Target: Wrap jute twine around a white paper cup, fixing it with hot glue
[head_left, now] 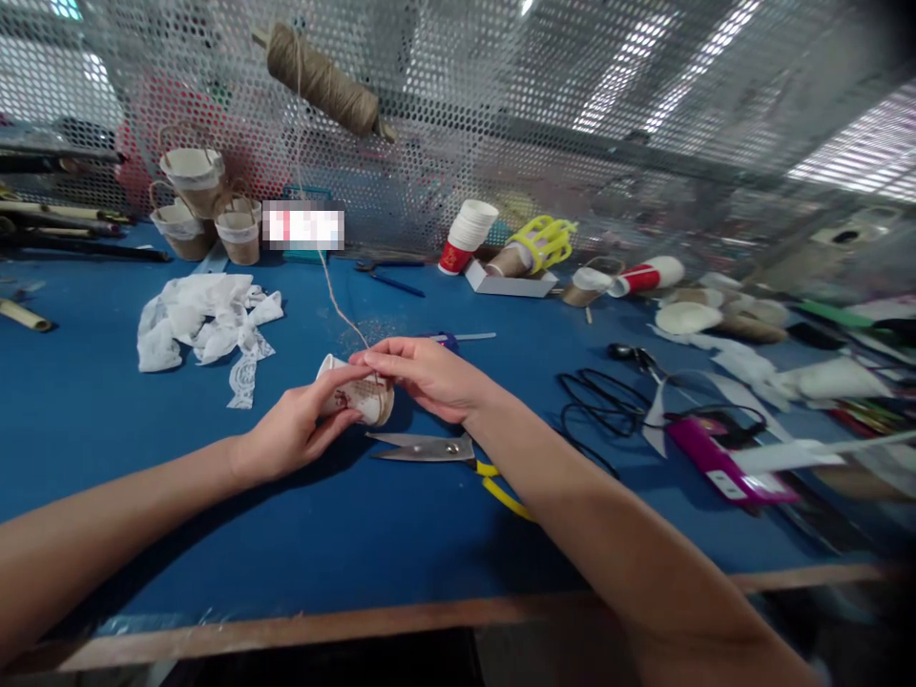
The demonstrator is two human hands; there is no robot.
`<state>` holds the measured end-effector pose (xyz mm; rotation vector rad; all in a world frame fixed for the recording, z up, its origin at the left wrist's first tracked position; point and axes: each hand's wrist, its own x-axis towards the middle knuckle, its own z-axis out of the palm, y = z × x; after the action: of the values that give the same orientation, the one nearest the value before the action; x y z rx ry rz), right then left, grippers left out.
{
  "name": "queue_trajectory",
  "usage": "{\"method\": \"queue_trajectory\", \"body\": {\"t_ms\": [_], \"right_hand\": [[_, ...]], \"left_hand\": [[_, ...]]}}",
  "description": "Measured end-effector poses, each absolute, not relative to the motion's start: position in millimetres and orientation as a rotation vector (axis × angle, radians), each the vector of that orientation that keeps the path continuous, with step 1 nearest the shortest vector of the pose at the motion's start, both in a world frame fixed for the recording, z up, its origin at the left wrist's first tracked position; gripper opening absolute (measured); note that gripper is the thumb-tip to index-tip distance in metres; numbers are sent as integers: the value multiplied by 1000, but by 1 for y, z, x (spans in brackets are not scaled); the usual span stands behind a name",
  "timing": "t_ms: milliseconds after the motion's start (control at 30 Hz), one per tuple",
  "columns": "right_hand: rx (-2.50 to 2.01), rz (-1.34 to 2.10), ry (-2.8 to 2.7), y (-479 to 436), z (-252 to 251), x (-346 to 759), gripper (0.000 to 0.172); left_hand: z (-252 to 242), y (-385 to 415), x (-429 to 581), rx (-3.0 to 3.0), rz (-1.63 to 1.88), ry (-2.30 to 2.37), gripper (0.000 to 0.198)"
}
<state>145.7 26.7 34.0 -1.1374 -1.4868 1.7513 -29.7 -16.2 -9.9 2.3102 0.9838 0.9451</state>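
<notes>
while the left hand (287, 434) is gripping a paper cup (364, 402) over the worktop (286, 544), long axis running left to right, the right hand (438, 378), nearer the wrapped end, is pinching twine (334, 301) in its fingers.

Your table (178, 534) is blue (brown along its front edge (322, 622)). On it you have scissors (429, 447), pliers (373, 271), crumpled white lace (164, 329) and a purple block (705, 453).

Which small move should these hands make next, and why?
Probably wind the twine further around the paper cup: the left hand holds the cup, the right hand pinches the strand leading up toward the spool, and coils seem to cover only one end.
</notes>
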Motion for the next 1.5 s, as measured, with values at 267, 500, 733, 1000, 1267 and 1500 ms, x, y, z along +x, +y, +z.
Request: {"method": "queue_trajectory", "body": {"t_ms": [267,500,733,1000,1267,1500], "right_hand": [[-1090,1830,-1362,9,41,158,14],[-1109,1415,-1491,3,40,171,18],[-1159,1300,-1565,2,35,173,21],[-1193,1223,-1641,0,34,170,21],[-1247,1294,-1608,-4,32,170,22],[-1213,1436,-1545,-9,30,169,24]], "left_hand": [[-2,-26,-29,2219,973,894,40],[1,-30,-26,1989,1007,937,40],[0,-30,-25,1905,1006,896,40],[1,-33,-25,1931,949,864,40],[3,-36,-26,2108,1043,830,39],[0,-37,-29,2193,1084,760,44]]}}
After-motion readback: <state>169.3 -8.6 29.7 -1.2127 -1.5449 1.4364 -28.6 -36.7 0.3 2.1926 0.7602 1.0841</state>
